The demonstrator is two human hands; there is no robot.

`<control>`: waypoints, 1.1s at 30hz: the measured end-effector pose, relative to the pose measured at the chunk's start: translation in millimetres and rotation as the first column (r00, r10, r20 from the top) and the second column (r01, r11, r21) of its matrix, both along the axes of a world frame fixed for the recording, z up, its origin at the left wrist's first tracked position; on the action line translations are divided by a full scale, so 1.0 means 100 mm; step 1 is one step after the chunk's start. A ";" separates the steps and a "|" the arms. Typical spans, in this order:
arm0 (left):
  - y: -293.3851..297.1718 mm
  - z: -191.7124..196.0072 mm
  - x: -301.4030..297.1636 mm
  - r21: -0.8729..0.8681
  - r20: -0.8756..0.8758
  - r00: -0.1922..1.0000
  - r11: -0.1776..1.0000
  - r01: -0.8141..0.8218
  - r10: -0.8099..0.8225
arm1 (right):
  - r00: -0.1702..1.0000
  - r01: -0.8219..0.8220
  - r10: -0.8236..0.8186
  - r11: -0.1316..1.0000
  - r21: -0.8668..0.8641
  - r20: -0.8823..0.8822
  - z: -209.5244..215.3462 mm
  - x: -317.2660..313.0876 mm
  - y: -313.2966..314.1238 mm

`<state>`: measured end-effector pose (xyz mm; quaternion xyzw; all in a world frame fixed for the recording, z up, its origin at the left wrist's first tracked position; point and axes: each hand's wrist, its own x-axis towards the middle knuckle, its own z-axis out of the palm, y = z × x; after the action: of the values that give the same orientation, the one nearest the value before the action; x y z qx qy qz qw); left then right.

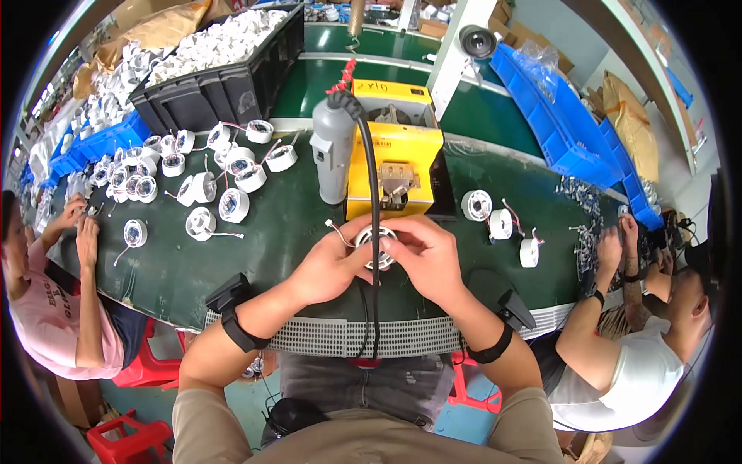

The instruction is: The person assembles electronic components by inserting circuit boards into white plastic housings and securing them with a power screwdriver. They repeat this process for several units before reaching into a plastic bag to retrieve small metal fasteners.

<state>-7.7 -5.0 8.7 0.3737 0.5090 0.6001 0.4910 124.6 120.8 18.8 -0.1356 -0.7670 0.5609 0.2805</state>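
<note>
A round white plastic housing (376, 249) with an open, ringed face is between my two hands, close in front of the yellow machine. My left hand (332, 261) has its fingers wrapped round the left side, and a short wire with a white plug (331, 224) sticks out beside it. On the other side my right hand (423, 254) grips the rim, its thumb laid over the face. A black cable (374, 178) hangs down in front of the housing and hides part of it. Behind stand a yellow machine (393, 166) and a grey cylindrical tool (332, 151).
Several similar wired housings (233, 205) lie to the left; three more, including one white housing (477, 205), lie right. A black crate (209, 97) of white parts stands far left, blue bins (556, 127) far right. Co-workers sit on both sides, near a pile of small parts (583, 209) at right.
</note>
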 end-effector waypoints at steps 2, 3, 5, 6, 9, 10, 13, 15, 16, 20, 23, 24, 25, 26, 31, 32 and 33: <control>-0.01 -0.06 -0.07 0.009 0.026 1.000 1.000 0.000 0.000 | 0.997 0.076 -0.066 0.896 0.438 -0.037 0.12 -0.07 0.04; -0.01 -0.08 -0.11 -0.005 0.057 0.998 1.000 -0.001 0.001 | 0.983 0.185 -0.148 0.845 0.502 -0.112 0.16 -0.15 0.04; -0.03 -0.06 -0.10 -0.072 0.016 1.000 0.997 -0.015 0.016 | 0.959 0.272 -0.214 0.876 0.399 -0.184 0.36 -0.36 -0.08; -0.03 -0.05 -0.09 -0.115 -0.009 0.999 0.993 -0.039 0.038 | 0.958 0.282 -0.227 0.861 0.423 -0.177 0.41 -0.50 -0.15; 0.01 -0.09 -0.07 -0.133 0.012 0.995 0.986 -0.096 0.098 | 0.985 0.175 -0.153 0.893 0.415 -0.086 0.37 -0.91 -0.27; -0.01 -0.10 -0.10 -0.147 0.042 0.994 0.984 -0.096 0.103 | 0.990 0.140 -0.131 0.920 0.365 -0.051 0.38 -1.00 -0.29; -0.02 -0.16 -0.11 -0.138 0.126 0.982 0.983 -0.121 0.138 | 0.962 0.037 -0.018 0.997 0.066 -0.271 0.32 -1.05 -0.32; -0.01 -0.20 -0.10 -0.149 0.172 0.970 0.978 -0.147 0.172 | 0.791 0.074 -0.088 0.996 -0.048 -0.605 0.49 -0.97 -0.29; -0.01 -0.20 -0.08 -0.163 0.159 0.969 0.973 -0.164 0.190 | 0.751 0.126 -0.177 0.984 -0.124 -0.637 0.59 -0.91 -0.22; 0.03 -0.17 -0.09 -0.175 0.144 0.971 0.971 -0.166 0.192 | 0.715 0.280 -0.314 0.947 -0.156 -0.625 0.69 -0.79 0.09; 0.04 -0.15 -0.09 -0.189 0.104 0.977 0.968 -0.163 0.185 | 0.714 0.340 -0.342 0.932 -0.125 -0.611 0.62 -0.81 0.20; 0.03 -0.16 -0.10 -0.196 0.106 0.977 0.967 -0.164 0.187 | 0.718 0.343 -0.346 0.931 -0.125 -0.604 0.61 -0.83 0.20; 0.03 -0.16 -0.11 -0.194 0.114 0.975 0.967 -0.165 0.189 | 0.722 0.348 -0.350 0.929 -0.125 -0.596 0.61 -0.84 0.20; 0.03 -0.17 -0.11 -0.191 0.122 0.974 0.968 -0.165 0.190 | 0.724 0.349 -0.354 0.928 -0.129 -0.592 0.60 -0.85 0.20; 0.02 -0.16 -0.10 -0.192 0.124 0.974 0.968 -0.163 0.189 | 0.741 0.381 -0.361 0.920 -0.089 -0.566 0.61 -0.86 0.18; 0.02 -0.17 -0.10 -0.193 0.137 0.972 0.967 -0.165 0.193 | 0.743 0.380 -0.361 0.921 -0.089 -0.564 0.60 -0.86 0.18; 0.02 -0.17 -0.10 -0.194 0.139 0.971 0.967 -0.166 0.194 | 0.743 0.373 -0.352 0.924 -0.085 -0.570 0.60 -0.85 0.19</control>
<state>-17.6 -2.7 -8.2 0.2313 0.5533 0.6210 0.5047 39.9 139.7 78.4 -0.1013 -0.6146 0.4966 0.6044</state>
